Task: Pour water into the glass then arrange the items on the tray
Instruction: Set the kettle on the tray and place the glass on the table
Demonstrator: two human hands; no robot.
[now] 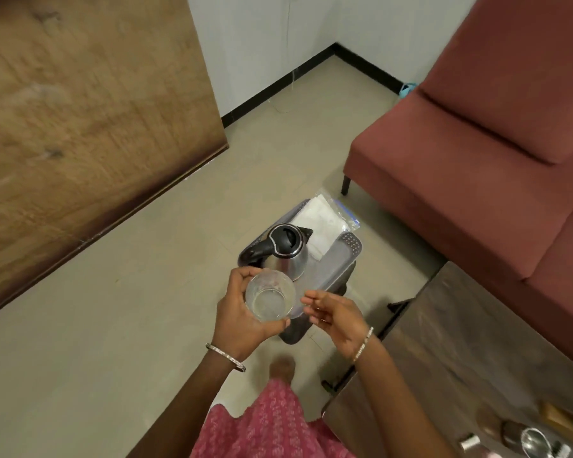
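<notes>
My left hand (237,314) grips a clear drinking glass (269,296) from its side and holds it upright above the near end of a grey tray (336,269). Whether there is water in the glass I cannot tell. A steel kettle (286,251) with a black lid and handle stands on the tray just beyond the glass. A white folded cloth in a clear plastic bag (325,223) lies at the tray's far end. My right hand (333,314) hovers just right of the glass, fingers loosely spread, holding nothing.
The tray sits on a small dark stool (295,335) on a beige tiled floor. A maroon sofa (477,153) stands to the right, a dark wooden table (470,352) with metal items at lower right, and a wooden panel (90,127) at left.
</notes>
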